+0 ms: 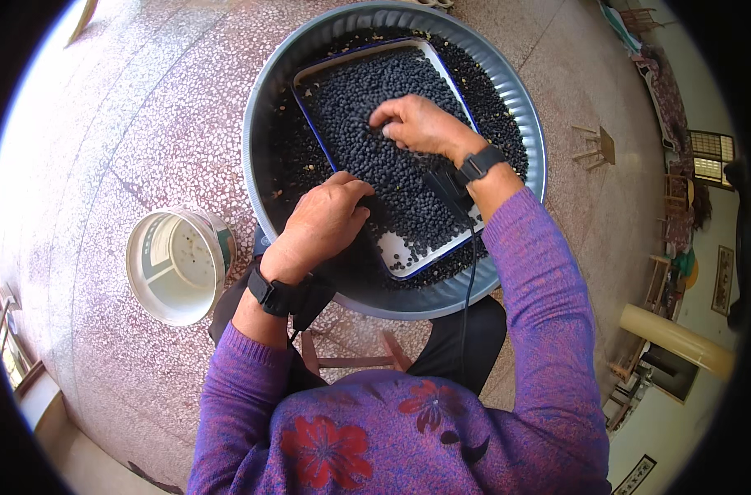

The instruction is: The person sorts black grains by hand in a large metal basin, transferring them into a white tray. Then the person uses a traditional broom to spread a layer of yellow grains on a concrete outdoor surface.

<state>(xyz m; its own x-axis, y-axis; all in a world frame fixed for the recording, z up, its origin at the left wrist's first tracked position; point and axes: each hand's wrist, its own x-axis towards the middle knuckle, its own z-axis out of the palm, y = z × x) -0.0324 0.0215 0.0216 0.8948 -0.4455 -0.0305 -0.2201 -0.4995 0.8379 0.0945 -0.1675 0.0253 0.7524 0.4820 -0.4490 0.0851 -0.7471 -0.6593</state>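
Observation:
A white enamel tray (395,249) with a blue rim lies tilted inside a large round metal basin (534,130). Black beans (375,86) cover most of the tray, thinning out at its near corner, where white enamel shows. My right hand (421,127) is over the middle of these beans, its thumb and index finger bent close together. Whether a bean is between them is too small to tell. Across the tray's left rim lies my left hand (329,216), fingers curled inward over the beans. Its grip on the rim is hidden.
More dark beans mixed with pale bits (505,133) lie in the basin around the tray. A whitish plastic bucket (180,266) stands on the speckled floor at left. A cable (469,272) hangs from my right wrist. A small wooden stool (604,145) stands farther right.

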